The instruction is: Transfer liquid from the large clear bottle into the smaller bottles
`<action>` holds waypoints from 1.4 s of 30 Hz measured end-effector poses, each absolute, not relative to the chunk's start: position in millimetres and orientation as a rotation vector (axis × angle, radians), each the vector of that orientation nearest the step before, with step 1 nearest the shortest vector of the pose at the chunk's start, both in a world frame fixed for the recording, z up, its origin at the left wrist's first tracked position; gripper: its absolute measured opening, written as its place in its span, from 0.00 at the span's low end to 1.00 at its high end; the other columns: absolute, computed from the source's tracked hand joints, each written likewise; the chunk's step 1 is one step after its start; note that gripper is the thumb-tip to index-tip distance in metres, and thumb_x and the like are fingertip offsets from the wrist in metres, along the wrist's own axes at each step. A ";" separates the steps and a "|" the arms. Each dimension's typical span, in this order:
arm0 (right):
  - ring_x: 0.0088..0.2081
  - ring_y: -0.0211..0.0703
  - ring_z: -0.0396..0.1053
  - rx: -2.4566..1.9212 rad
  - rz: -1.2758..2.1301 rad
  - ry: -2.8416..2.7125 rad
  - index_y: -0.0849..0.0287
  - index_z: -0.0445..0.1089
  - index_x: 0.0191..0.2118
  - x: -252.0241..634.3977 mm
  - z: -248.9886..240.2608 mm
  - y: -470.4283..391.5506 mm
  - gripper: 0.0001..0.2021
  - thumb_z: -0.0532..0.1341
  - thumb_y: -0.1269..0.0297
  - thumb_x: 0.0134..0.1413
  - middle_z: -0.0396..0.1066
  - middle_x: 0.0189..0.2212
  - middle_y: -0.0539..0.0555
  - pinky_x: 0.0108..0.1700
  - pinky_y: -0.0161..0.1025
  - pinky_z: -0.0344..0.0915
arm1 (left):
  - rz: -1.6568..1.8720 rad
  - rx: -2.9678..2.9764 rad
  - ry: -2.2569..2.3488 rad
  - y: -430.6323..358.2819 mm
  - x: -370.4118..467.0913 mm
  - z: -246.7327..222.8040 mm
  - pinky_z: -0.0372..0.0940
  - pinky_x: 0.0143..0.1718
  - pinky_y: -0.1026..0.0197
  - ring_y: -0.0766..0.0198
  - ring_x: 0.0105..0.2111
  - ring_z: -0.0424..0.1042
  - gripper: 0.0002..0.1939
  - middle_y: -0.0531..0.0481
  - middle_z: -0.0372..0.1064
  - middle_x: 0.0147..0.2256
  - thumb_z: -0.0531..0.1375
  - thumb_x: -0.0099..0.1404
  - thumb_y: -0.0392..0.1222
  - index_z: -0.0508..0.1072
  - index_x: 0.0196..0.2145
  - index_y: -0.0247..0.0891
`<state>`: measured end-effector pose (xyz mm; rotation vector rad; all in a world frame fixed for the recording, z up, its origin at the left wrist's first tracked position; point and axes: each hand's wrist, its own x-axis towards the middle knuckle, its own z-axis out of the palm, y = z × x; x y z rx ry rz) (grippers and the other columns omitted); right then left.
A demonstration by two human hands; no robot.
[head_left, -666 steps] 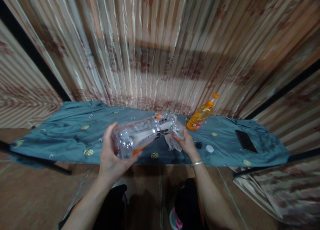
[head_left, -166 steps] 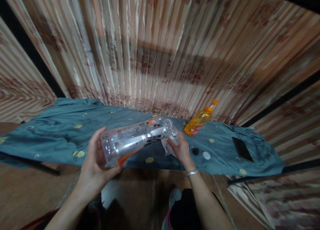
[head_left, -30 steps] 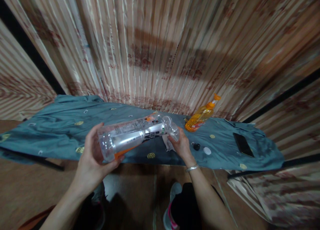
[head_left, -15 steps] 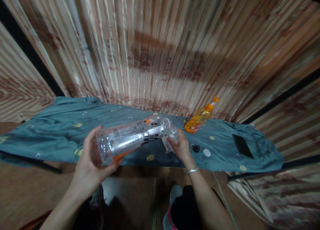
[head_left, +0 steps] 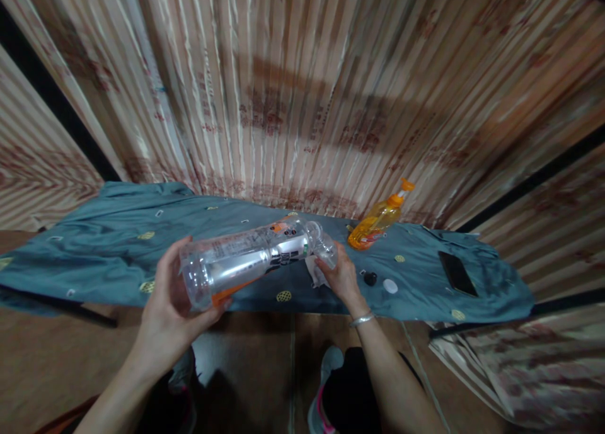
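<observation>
Gripping with both hands in the head view, two in count: left hand point(head_left: 172, 317) was wrapped around the base of one clear bottle point(head_left: 250, 257); right hand point(head_left: 344, 276) was closed on one clear plastic piece point(head_left: 328, 250) at the bottle's neck end, exact shape hard to tell. Bottle lay nearly level, tipped a little, base toward the left hand, held over the front half of one blue-green cloth point(head_left: 118, 245); label silver and orange. One white crumpled scrap point(head_left: 315, 271) showed just below the neck, held or lying, couldn't tell. Right of the hands, on the cloth: one yellow-orange pump bottle point(head_left: 377, 223) at the back, one small black round item point(head_left: 370, 279), one white disc point(head_left: 390, 286) just beside it, one dark flat phone-like slab point(head_left: 457, 273) farther right. One silver bracelet point(head_left: 362, 319) was on the right wrist. One striped curtain point(head_left: 283, 94) with reddish prints hung behind. Two shoes point(head_left: 331, 360) were partly visible below the cloth's front edge.
</observation>
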<state>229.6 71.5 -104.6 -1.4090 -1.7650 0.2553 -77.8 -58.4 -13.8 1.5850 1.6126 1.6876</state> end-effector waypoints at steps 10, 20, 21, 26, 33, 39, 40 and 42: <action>0.52 0.57 0.75 -1.418 0.268 -1.770 0.60 0.65 0.58 230.2 -104.9 71.9 0.27 0.65 0.58 0.55 0.75 0.52 0.64 0.54 0.53 0.71 | 1.654 1.550 1.611 -58.8 -78.9 -13.6 0.73 0.52 0.42 0.46 0.52 0.74 0.53 0.40 0.69 0.54 0.74 0.43 0.54 0.60 0.65 0.44; 0.51 0.57 0.75 -1.396 0.248 -1.771 0.59 0.65 0.59 230.4 -106.1 72.2 0.26 0.65 0.58 0.55 0.75 0.53 0.64 0.54 0.52 0.72 | 1.657 1.570 1.610 -59.5 -80.2 -13.8 0.75 0.48 0.46 0.46 0.53 0.74 0.53 0.41 0.69 0.56 0.74 0.44 0.55 0.60 0.65 0.46; 0.51 0.56 0.75 -1.396 0.248 -1.771 0.59 0.65 0.58 230.5 -105.9 72.0 0.26 0.65 0.58 0.55 0.75 0.53 0.63 0.54 0.52 0.72 | 1.660 1.568 1.600 -59.5 -80.2 -13.2 0.76 0.47 0.46 0.46 0.53 0.74 0.53 0.41 0.69 0.55 0.75 0.44 0.54 0.60 0.65 0.46; 0.52 0.58 0.75 -1.416 0.262 -1.764 0.60 0.65 0.58 229.2 -103.8 70.6 0.27 0.65 0.58 0.54 0.75 0.52 0.64 0.55 0.53 0.71 | 1.678 1.568 1.533 -59.3 -79.4 -10.4 0.77 0.46 0.49 0.48 0.51 0.76 0.53 0.42 0.70 0.54 0.76 0.43 0.50 0.61 0.64 0.47; 0.52 0.56 0.75 -1.423 0.265 -1.770 0.59 0.64 0.59 228.4 -103.5 70.0 0.26 0.64 0.59 0.55 0.75 0.52 0.63 0.54 0.52 0.71 | 1.682 1.562 1.556 -58.9 -78.9 -11.7 0.76 0.48 0.47 0.47 0.52 0.75 0.54 0.41 0.70 0.54 0.75 0.43 0.55 0.60 0.65 0.46; 0.52 0.57 0.75 -1.432 0.268 -1.773 0.59 0.64 0.59 229.2 -103.9 70.2 0.27 0.64 0.57 0.55 0.75 0.52 0.64 0.54 0.53 0.71 | 1.673 1.592 1.518 -59.6 -80.9 -10.8 0.77 0.46 0.48 0.48 0.52 0.75 0.53 0.43 0.70 0.54 0.76 0.44 0.51 0.59 0.66 0.48; 0.52 0.57 0.75 -1.430 0.268 -1.773 0.59 0.64 0.59 229.2 -103.9 70.4 0.27 0.64 0.58 0.55 0.75 0.52 0.64 0.54 0.53 0.71 | 1.675 1.589 1.523 -59.9 -80.9 -10.6 0.77 0.46 0.48 0.48 0.52 0.75 0.54 0.43 0.70 0.54 0.76 0.44 0.51 0.59 0.66 0.48; 0.52 0.57 0.74 -1.427 0.270 -1.771 0.59 0.64 0.59 229.3 -104.4 71.0 0.27 0.65 0.58 0.54 0.75 0.53 0.64 0.54 0.53 0.71 | 1.673 1.577 1.529 -60.2 -80.6 -10.1 0.76 0.47 0.47 0.48 0.52 0.75 0.54 0.42 0.70 0.54 0.76 0.43 0.51 0.59 0.66 0.48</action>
